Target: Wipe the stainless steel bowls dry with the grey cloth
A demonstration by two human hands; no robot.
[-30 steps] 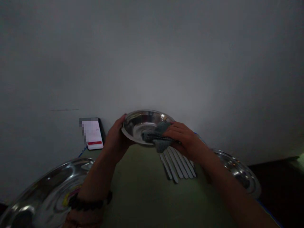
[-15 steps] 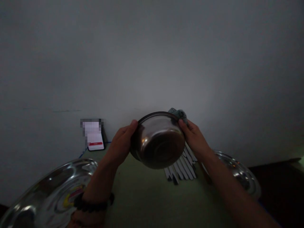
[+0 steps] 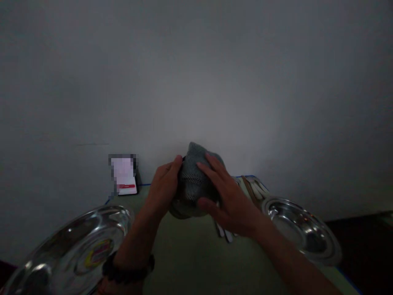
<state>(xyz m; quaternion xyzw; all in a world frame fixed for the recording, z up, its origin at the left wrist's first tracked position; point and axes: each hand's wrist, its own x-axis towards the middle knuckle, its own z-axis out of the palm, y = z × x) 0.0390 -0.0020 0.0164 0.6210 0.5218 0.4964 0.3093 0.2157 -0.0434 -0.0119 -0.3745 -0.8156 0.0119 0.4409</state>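
Note:
My left hand point(image 3: 164, 182) grips the left side of a stainless steel bowl point(image 3: 186, 212), raised above the table with its thumb uppermost at the rim. A grey-green cloth point(image 3: 195, 174) covers much of the bowl's near surface. My right hand point(image 3: 229, 196) presses that cloth against the bowl, fingers extended over it and thumb lower down. The bowl's inside is out of sight, and cloth and fingers hide most of its outside.
A large shiny steel basin point(image 3: 66, 241) stands at the left, a smaller steel dish point(image 3: 302, 235) at the right. Several pieces of cutlery point(image 3: 227, 234) lie behind my right hand. A phone point(image 3: 126, 176) leans on the wall point(image 3: 196, 73) at the back of the greenish table point(image 3: 196, 262).
My right hand has left the bowl's right rim and come left across its outside, bringing the cloth over it. My left hand still holds the bowl, which has turned somewhat.

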